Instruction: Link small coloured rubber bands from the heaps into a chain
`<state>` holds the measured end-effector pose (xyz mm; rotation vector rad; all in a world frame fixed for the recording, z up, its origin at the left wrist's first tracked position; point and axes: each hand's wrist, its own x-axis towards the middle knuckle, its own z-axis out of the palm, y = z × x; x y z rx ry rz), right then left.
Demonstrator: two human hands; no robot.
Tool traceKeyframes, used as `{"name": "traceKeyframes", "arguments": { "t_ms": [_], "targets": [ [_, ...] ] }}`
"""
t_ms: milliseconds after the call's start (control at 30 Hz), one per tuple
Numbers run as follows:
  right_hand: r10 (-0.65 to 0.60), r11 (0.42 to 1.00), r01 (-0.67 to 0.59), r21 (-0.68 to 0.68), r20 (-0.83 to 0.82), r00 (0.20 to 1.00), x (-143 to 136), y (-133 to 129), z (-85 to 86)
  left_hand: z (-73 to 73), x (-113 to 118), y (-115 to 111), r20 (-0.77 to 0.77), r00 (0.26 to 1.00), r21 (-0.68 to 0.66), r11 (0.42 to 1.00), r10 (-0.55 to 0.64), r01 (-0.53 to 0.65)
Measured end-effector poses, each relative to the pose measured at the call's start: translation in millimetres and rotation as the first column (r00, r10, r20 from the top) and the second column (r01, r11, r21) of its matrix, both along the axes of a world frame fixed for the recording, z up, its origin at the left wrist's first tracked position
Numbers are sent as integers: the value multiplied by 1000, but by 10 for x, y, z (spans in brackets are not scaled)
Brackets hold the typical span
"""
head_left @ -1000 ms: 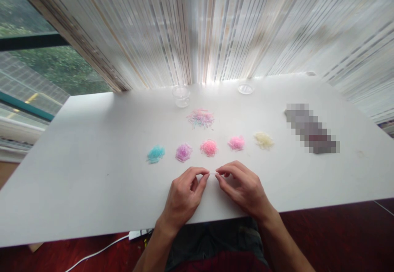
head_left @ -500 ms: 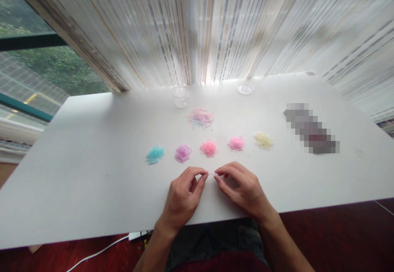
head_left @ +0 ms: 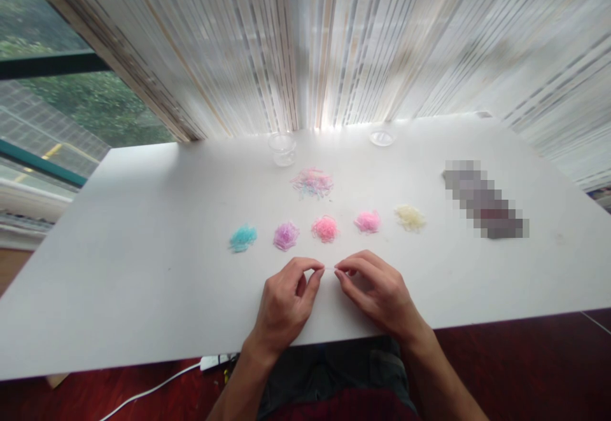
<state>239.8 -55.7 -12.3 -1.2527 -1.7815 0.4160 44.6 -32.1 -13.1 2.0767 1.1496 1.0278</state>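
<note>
My left hand and my right hand face each other above the table's near side, each closed in a thumb-and-finger pinch. Between the fingertips runs a short, thin, pale strand, held by one end in each hand; its exact kind is too small to make out. Just beyond my hands lies a row of small heaps of tiny thin pieces: a turquoise heap, a purple heap, a coral-pink heap, a light-pink heap and a pale-yellow heap.
Behind the row is a mixed-colour heap. A clear plastic cup and a clear round lid are near the curtain. A blurred-out object lies on the right of the white table.
The strand is still pinched between both hands, which have barely moved. The whole view has shifted very slightly.
</note>
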Motion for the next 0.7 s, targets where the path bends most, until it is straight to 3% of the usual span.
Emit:
{"name": "traceKeyframes", "arguments": {
  "t_ms": [133, 267, 333, 500, 700],
  "targets": [
    [5, 1000, -5, -13, 5, 1000, 4, -2, 1, 111, -70, 51, -7, 999, 68, 997, 36, -36],
    [7, 1000, -7, -19, 3, 1000, 3, 0, 4, 275, -246, 223, -110, 963, 212, 952, 246, -219],
    [7, 1000, -6, -18, 3, 1000, 1, 0, -1, 314, -334, 317, -149, 941, 217, 939, 303, -268],
    [11, 1000, -11, -18, 8, 1000, 4, -1, -16, 309, -459, 458, -256, 937, 125, 969, 238, -212],
    [26, 999, -26, -23, 23, 999, 12, 0, -18, 309, -496, 557, -380, 899, 124, 975, 218, -184]
  ]
}}
